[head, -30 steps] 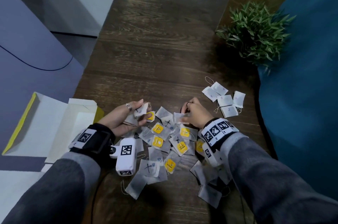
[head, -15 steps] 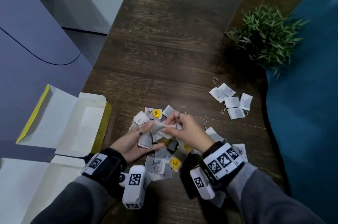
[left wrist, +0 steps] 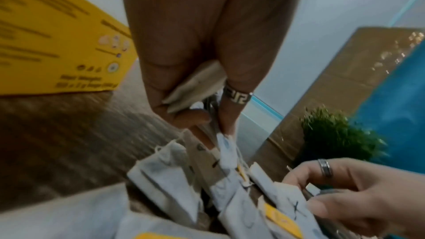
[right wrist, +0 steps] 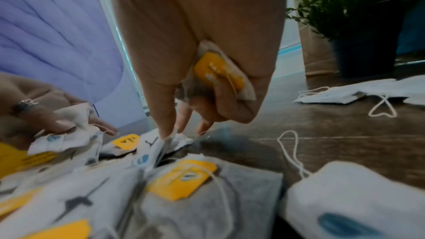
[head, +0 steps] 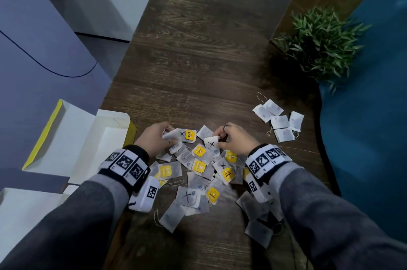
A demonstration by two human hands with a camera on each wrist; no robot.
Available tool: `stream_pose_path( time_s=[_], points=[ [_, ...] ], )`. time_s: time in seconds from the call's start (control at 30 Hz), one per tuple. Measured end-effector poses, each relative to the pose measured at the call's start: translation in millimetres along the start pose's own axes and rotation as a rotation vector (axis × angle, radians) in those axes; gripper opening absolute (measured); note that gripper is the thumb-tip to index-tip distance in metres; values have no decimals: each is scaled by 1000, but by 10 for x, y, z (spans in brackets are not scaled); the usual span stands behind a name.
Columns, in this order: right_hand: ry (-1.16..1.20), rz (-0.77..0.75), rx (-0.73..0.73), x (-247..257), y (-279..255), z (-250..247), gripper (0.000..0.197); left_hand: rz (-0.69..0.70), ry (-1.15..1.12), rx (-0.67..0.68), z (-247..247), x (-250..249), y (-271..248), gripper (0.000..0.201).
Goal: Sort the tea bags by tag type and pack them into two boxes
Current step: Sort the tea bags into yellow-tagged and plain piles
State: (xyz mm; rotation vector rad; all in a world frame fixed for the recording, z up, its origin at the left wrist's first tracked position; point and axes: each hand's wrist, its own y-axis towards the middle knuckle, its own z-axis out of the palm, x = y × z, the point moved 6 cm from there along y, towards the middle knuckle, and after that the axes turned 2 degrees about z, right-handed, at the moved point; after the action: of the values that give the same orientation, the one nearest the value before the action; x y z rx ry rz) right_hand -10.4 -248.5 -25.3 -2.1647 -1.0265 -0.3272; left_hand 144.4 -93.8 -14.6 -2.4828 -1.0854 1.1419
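A mixed pile of tea bags (head: 198, 172) lies on the dark wooden table, some with yellow tags, some marked with a black X. My left hand (head: 164, 140) grips a bunch of tea bags (left wrist: 195, 86) at the pile's far left edge. My right hand (head: 222, 137) holds a yellow-tagged tea bag (right wrist: 220, 74) in its curled fingers, while its fingertips (right wrist: 165, 134) pinch an X-marked tea bag (head: 210, 142) at the pile's far side. An open yellow box (head: 72, 137) with a white inside lies to the left. A second white box (head: 26, 208) shows at the lower left.
A small group of plain white tea bags (head: 278, 121) lies apart at the right. A green potted plant (head: 319, 42) stands at the far right by a blue surface (head: 370, 115). Bare table stretches beyond the pile.
Half a second ago both hands met over the pile's middle with bags between them. Now they have parted, the left to the pile's left edge, the right onto an X-marked bag.
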Motion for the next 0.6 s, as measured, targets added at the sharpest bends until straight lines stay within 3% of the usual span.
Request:
stream_pose_path(
  time_s=[0.1, 0.2, 0.4, 0.6],
  points=[
    [-9, 9, -9, 45, 5, 54, 19, 43, 113, 25, 40, -70, 9, 13],
    [50, -14, -52, 72, -43, 28, 17, 58, 56, -10, 2, -74, -6, 14],
    [409, -19, -263, -6, -355, -235, 10, -4, -545, -160, -246, -2, -208, 24],
    [608, 27, -347, -161, -479, -297, 11, -108, -1069, -27, -141, -62, -255, 14]
  ],
)
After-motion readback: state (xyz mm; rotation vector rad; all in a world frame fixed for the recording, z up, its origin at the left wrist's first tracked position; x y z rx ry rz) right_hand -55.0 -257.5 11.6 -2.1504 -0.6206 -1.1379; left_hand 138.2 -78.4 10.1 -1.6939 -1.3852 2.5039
